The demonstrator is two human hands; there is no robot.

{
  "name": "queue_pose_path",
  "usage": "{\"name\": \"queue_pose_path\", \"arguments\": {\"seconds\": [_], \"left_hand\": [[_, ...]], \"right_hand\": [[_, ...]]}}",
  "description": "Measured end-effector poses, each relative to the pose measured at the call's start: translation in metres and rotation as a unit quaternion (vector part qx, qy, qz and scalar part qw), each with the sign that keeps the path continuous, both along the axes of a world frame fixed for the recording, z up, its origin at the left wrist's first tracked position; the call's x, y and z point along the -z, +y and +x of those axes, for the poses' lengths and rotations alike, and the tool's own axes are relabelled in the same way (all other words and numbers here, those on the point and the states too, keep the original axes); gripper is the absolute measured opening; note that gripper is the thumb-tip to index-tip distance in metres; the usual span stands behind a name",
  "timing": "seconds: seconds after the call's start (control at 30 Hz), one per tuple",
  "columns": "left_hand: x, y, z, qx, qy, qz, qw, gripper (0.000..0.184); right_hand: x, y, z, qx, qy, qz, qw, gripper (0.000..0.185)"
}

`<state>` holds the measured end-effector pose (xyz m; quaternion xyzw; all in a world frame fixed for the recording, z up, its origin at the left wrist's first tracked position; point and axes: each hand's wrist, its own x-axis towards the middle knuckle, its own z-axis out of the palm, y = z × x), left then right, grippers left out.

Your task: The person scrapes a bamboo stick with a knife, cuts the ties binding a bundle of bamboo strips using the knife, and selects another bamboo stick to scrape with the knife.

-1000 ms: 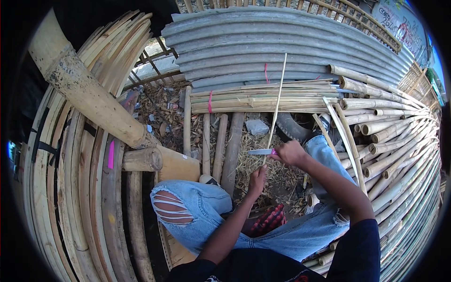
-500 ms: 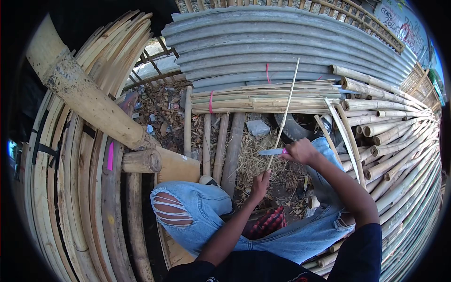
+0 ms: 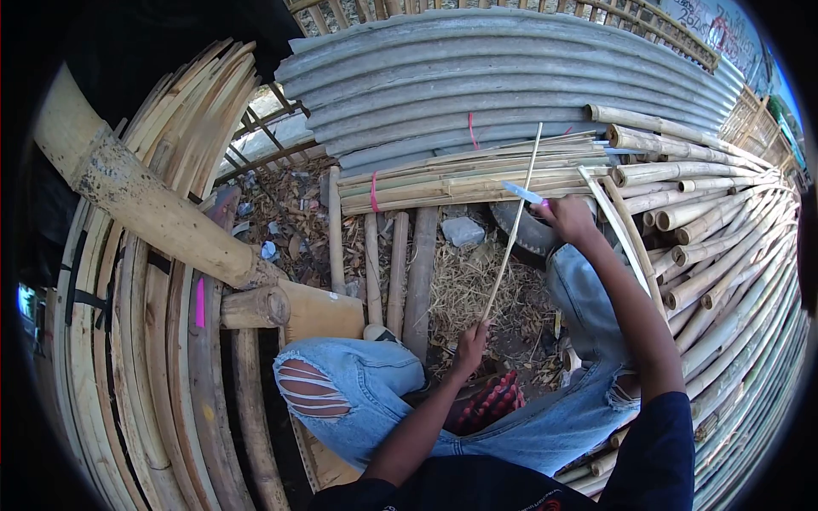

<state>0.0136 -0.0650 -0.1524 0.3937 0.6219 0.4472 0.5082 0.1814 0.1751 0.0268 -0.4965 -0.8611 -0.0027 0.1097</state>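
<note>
My left hand [image 3: 470,347] is closed round the lower end of a thin bamboo strip [image 3: 515,230], which slants up and away from me. In my right hand [image 3: 569,218] is a knife [image 3: 524,194] with a pink handle, my fingers wrapped round it. Its blade points left and lies across the upper part of the strip; whether the edge is cutting in I cannot tell. Beneath the strip, shavings [image 3: 460,285] cover the ground between my legs. A red and black patterned cloth [image 3: 490,404] lies close to my left forearm.
Ahead lies a bundle of split bamboo [image 3: 426,187] with a pink tie, before a corrugated sheet [image 3: 511,77]. Bamboo poles [image 3: 682,217] are stacked at right. A thick bamboo post [image 3: 162,192] and long slats [image 3: 141,341] stand at left. A tyre [image 3: 521,228] sits behind the strip.
My right hand and the knife have moved up along the strip, away from my left hand. My left hand keeps its hold, slightly lower and nearer to me. The view has shifted a little.
</note>
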Motion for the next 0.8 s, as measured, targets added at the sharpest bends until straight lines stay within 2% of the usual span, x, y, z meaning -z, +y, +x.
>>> {"name": "queue_pose_path", "arguments": {"seconds": [0.07, 0.13, 0.2, 0.23, 0.27, 0.33, 0.4, 0.47, 0.53, 0.57, 0.6, 0.63, 0.67, 0.73, 0.8], "left_hand": [[0.002, -0.004, 0.005, 0.049, 0.075, 0.082, 0.993, 0.042], [0.014, -0.004, 0.011, 0.051, 0.050, 0.073, 0.995, 0.041], [0.018, -0.006, 0.012, 0.058, 0.029, 0.060, 0.996, 0.041], [0.016, -0.007, 0.011, 0.060, 0.002, 0.043, 0.997, 0.040], [0.015, -0.009, 0.008, 0.059, -0.025, 0.024, 0.998, 0.039], [0.019, -0.014, 0.013, 0.076, 0.015, 0.054, 0.996, 0.039], [0.017, -0.020, 0.020, 0.088, 0.050, 0.090, 0.991, 0.039], [0.001, -0.033, 0.030, 0.151, 0.030, 0.100, 0.983, 0.036], [-0.005, -0.031, 0.039, 0.150, 0.054, 0.145, 0.976, 0.037], [-0.004, -0.027, 0.043, 0.175, 0.067, 0.135, 0.973, 0.037], [-0.004, -0.024, 0.046, 0.202, 0.079, 0.124, 0.968, 0.038], [-0.006, -0.017, 0.048, 0.214, 0.066, 0.136, 0.965, 0.041], [-0.019, -0.009, 0.050, 0.220, 0.062, 0.137, 0.964, 0.041], [-0.054, 0.005, 0.055, 0.223, -0.016, 0.106, 0.969, 0.042], [-0.061, 0.024, 0.066, 0.220, -0.004, 0.119, 0.968, 0.044]], "right_hand": [[-0.012, 0.038, 0.026, 0.087, 0.058, 0.042, 0.994, 0.059], [-0.023, 0.039, 0.034, 0.108, 0.054, 0.044, 0.992, 0.059], [-0.019, 0.023, 0.032, -0.010, -0.013, 0.023, 1.000, 0.060], [-0.032, 0.010, 0.025, -0.030, -0.093, -0.048, 0.994, 0.060], [-0.028, 0.017, 0.030, -0.027, -0.089, -0.047, 0.995, 0.060], [-0.017, 0.043, 0.055, 0.111, 0.068, -0.009, 0.991, 0.057], [-0.022, 0.068, 0.105, 0.244, 0.127, 0.039, 0.961, 0.054], [0.001, 0.073, 0.154, 0.212, 0.089, 0.193, 0.954, 0.053], [0.042, 0.092, 0.209, 0.225, 0.051, 0.257, 0.939, 0.051], [0.038, 0.092, 0.214, 0.228, 0.051, 0.261, 0.937, 0.051], [0.032, 0.089, 0.221, 0.281, 0.217, 0.180, 0.917, 0.050], [0.025, 0.082, 0.230, 0.324, 0.374, 0.093, 0.864, 0.051], [-0.008, 0.062, 0.212, 0.342, 0.630, -0.032, 0.696, 0.051], [-0.057, 0.035, 0.199, 0.275, 0.749, -0.048, 0.601, 0.051], [-0.103, 0.011, 0.192, 0.222, 0.760, 0.030, 0.610, 0.049]]}}
